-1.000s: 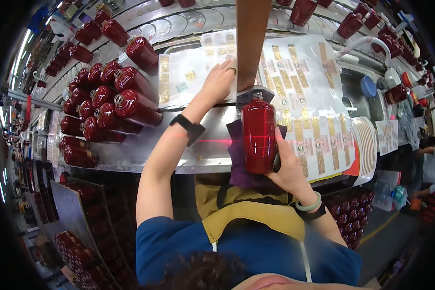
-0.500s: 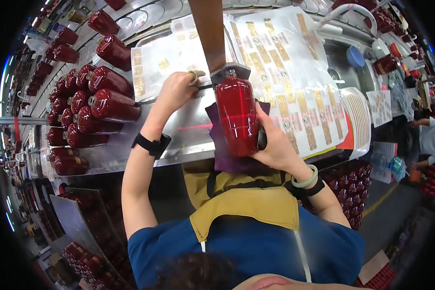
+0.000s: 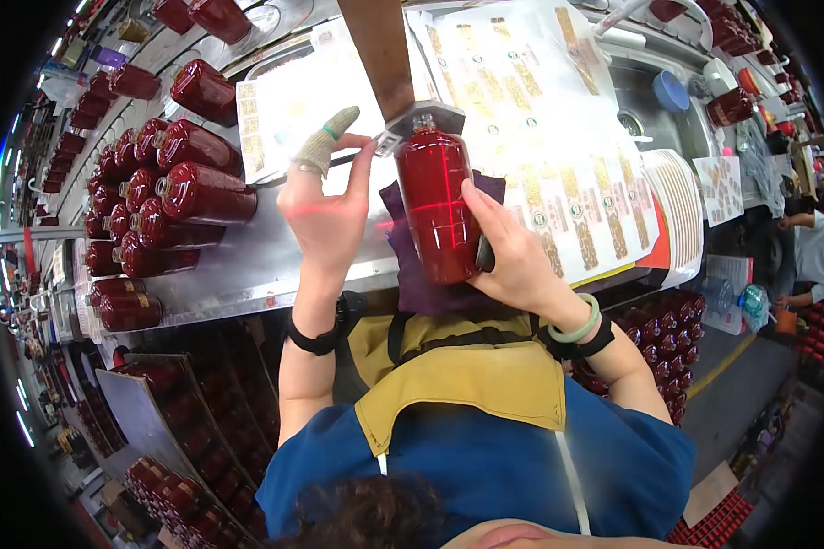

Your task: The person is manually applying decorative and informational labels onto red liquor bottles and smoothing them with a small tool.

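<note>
A dark red glass bottle (image 3: 435,206) stands in front of me with its neck away from me, a red laser cross shining on its side. My right hand (image 3: 522,256) is closed around its right side and lower end. My left hand (image 3: 325,215) pinches a small pale decal (image 3: 387,145) at the bottle's shoulder, just left of the neck. A knitted finger cover (image 3: 323,145) sits on one raised finger of that hand. Under the bottle lies a purple cloth (image 3: 398,256). A grey angled bracket (image 3: 447,117) on a brown post (image 3: 375,46) is behind the neck.
White sheets of gold decals (image 3: 568,174) cover the table at right; another white sheet (image 3: 284,110) lies at left. Several red bottles (image 3: 201,192) are stacked on the left. A sink (image 3: 645,101) with a blue bowl (image 3: 671,90) and a stack of trays (image 3: 677,210) are farther right.
My left hand has left the white sheet and come toward the bottle's neck, turned with its covered finger raised and a decal in its pinch. The bottle has shifted slightly left and tilted a little.
</note>
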